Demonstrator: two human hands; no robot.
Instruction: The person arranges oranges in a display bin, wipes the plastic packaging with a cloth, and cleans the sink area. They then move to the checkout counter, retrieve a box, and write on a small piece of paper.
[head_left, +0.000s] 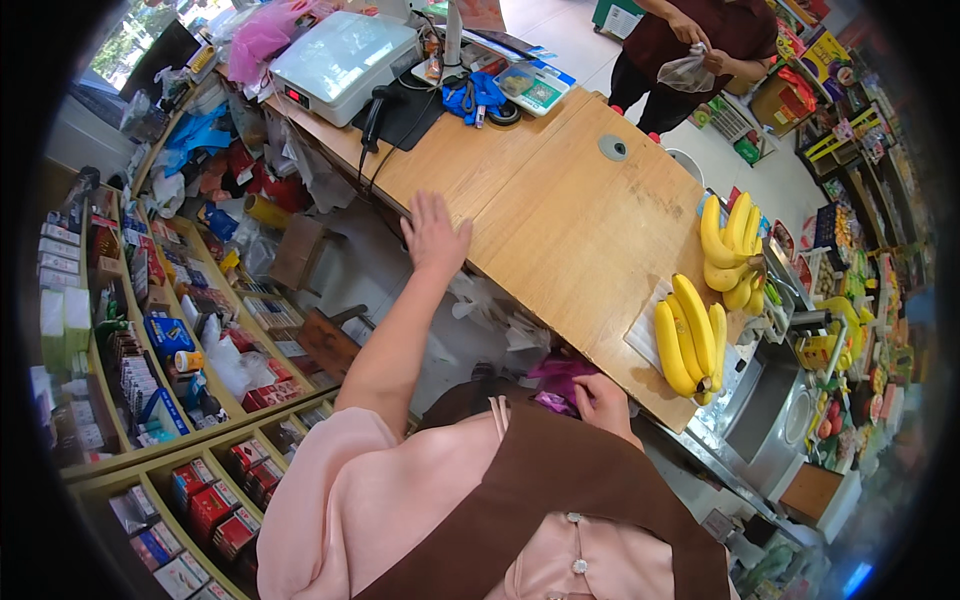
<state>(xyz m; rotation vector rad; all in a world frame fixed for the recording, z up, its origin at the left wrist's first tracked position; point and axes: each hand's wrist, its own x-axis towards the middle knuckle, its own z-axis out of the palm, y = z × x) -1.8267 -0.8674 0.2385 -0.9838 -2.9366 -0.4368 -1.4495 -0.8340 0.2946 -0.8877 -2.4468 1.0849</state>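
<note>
My left hand (437, 234) lies palm down, fingers spread, at the near edge of the wooden counter (540, 217), holding nothing. Low by the counter's underside, my right hand (604, 401) has its fingers curled beside purple plastic (559, 375); whether it grips the plastic is unclear. Two bunches of bananas rest at the counter's right end: the nearer bunch (690, 337) on a white sheet, the other (731, 240) just beyond. A handheld barcode scanner (373, 120) stands on a black mat near a white digital scale (346, 64).
A person in dark clothes (694, 52) stands across the counter, holding a clear plastic bag (686, 73). Shelves of small boxes (210, 510) are at the left. A wooden stool (300, 251) stands below the counter. A metal sink (757, 405) adjoins its right end.
</note>
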